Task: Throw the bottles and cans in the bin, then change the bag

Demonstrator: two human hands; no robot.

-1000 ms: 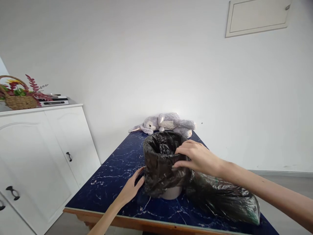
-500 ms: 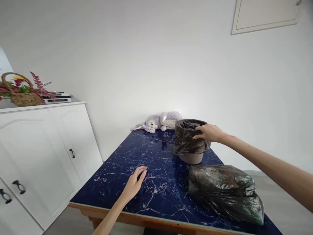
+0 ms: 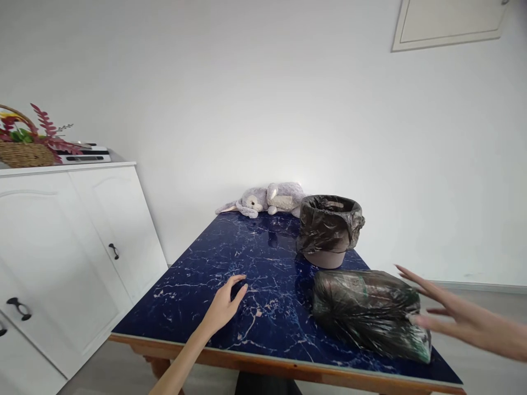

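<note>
My right hand (image 3: 457, 315), fingers spread and a little blurred, is at the right end of a filled black plastic garbage bag (image 3: 366, 315); I cannot tell whether it touches the plastic. This bag lies on its side along the table's right part. Behind it stands a trash can (image 3: 325, 258) upright, lined with a black bag (image 3: 329, 227) folded over its rim. My left hand (image 3: 224, 304) rests at the near middle of the blue marbled table (image 3: 185, 307), fingers curved, thumb apart, holding nothing.
A grey plush rabbit (image 3: 263, 198) lies at the table's far edge against the wall. On the left is a white cabinet (image 3: 82, 247) with a wicker flower basket (image 3: 27, 154) and a white device (image 3: 88, 156) on top. A panel (image 3: 450, 22) is on the wall.
My right hand has let go of the liner at the trash can's rim and moved right and nearer, beside the filled bag. My left hand has barely moved. The view has shifted slightly.
</note>
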